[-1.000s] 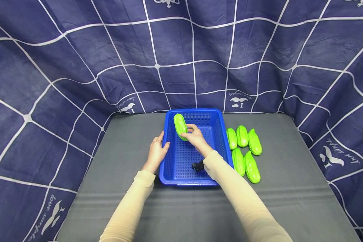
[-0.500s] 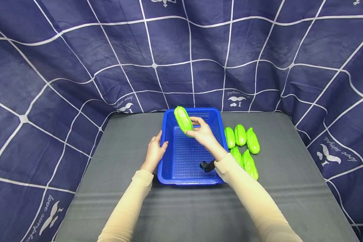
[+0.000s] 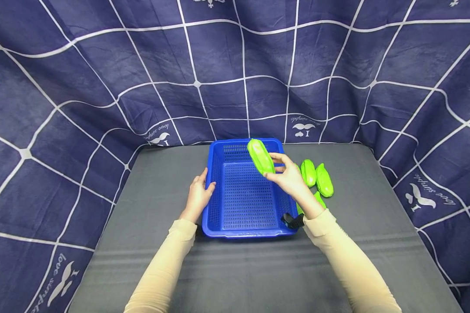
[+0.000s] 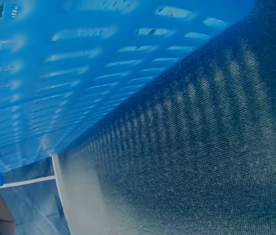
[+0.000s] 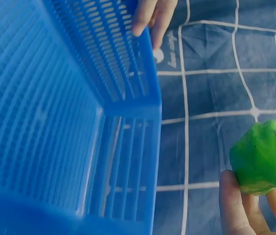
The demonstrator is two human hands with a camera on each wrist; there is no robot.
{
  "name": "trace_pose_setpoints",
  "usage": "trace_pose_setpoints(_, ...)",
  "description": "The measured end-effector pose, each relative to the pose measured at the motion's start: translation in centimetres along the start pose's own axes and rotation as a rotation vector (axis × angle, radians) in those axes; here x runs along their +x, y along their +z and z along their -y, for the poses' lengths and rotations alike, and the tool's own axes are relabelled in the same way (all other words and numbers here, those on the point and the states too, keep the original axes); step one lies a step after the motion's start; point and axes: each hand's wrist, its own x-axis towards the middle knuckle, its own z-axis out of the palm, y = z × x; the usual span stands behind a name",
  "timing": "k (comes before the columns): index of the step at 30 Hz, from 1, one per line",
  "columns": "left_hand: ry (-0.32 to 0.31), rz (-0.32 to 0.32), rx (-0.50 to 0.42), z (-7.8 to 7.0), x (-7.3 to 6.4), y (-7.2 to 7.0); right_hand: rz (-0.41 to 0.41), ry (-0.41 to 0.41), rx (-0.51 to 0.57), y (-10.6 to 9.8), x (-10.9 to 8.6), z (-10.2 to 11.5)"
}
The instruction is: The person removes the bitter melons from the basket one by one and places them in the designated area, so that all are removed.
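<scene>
My right hand (image 3: 291, 177) holds a glossy, bright green, gourd-shaped piece (image 3: 260, 156) between thumb and fingers, above the right back part of a blue plastic basket (image 3: 248, 198). In the right wrist view the green piece (image 5: 259, 159) appears end-on, thumb on one side and fingers on the other. My left hand (image 3: 197, 195) grips the basket's left rim, thumb on the inner side and fingers outside. Nothing lies on the visible basket floor. Right of the basket are several like green pieces (image 3: 324, 180), partly hidden by my right hand and forearm.
A grey tabletop (image 3: 160, 174) carries the basket. Blue curtain (image 3: 235, 65) with white grid lines hangs behind and along both sides. A black strap-like device (image 3: 291, 221) on my right wrist hangs over the basket's right rim.
My right hand has lifted the green piece from the basket's left back part and carried it rightward. My left hand has stayed at the rim. The view has shifted slightly.
</scene>
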Motion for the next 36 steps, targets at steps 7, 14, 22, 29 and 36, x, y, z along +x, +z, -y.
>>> trace_pose_setpoints(7, -0.014, 0.020, -0.002, -0.1, 0.0, -0.1, -0.048, 0.037, -0.069, -3.0, -1.4, -2.1)
trace_pose_setpoints(14, -0.031, 0.031, -0.013, -0.2, -0.1, -0.2, -0.104, 0.059, -0.146, -5.4, -2.6, -4.0)
trace_pose_setpoints(22, 0.021, -0.005, 0.008, 0.1, 0.0, 0.0, -0.167, 0.095, -0.207, -7.6, -4.6, -5.5)
trace_pose_setpoints(29, 0.011, 0.008, 0.009, 0.1, 0.1, 0.0, -0.221, 0.123, -0.241, -9.6, -6.4, -7.5)
trace_pose_setpoints(36, 0.003, 0.010, 0.000, 0.2, 0.1, 0.1, -0.268, 0.182, -0.307, -11.2, -8.2, -9.5)
